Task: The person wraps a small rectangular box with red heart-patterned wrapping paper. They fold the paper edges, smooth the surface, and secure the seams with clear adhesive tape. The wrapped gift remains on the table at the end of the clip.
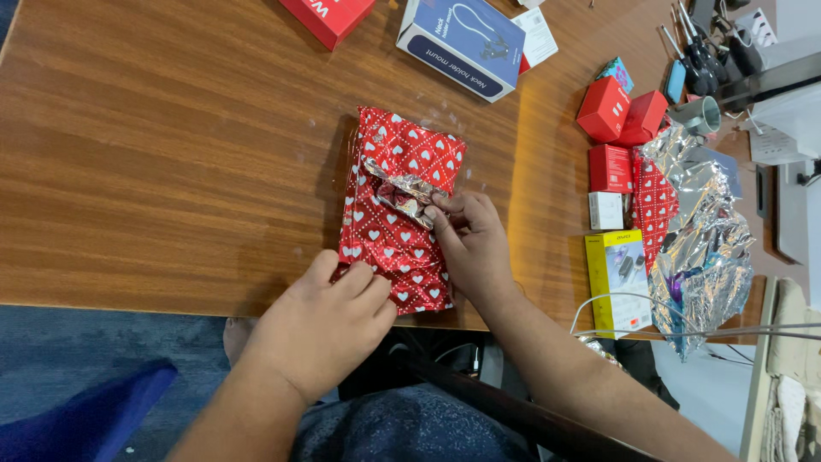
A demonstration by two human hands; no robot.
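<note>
A parcel wrapped in red paper with white hearts (398, 214) lies on the wooden table (171, 154) near its front edge. Silver crumpled flaps of the paper are folded over its middle. My right hand (469, 244) pinches the silver flap at the parcel's right side. Fingers of my left hand (329, 321) press down on the parcel's near end at the table edge.
A red box (325, 17) and a blue-white box (462, 43) lie at the back. Several small red boxes (611, 111), a yellow box (617, 278), crumpled silver wrapping paper (701, 248) and screwdrivers (697, 51) crowd the right side. A white cable (684, 329) crosses the right corner.
</note>
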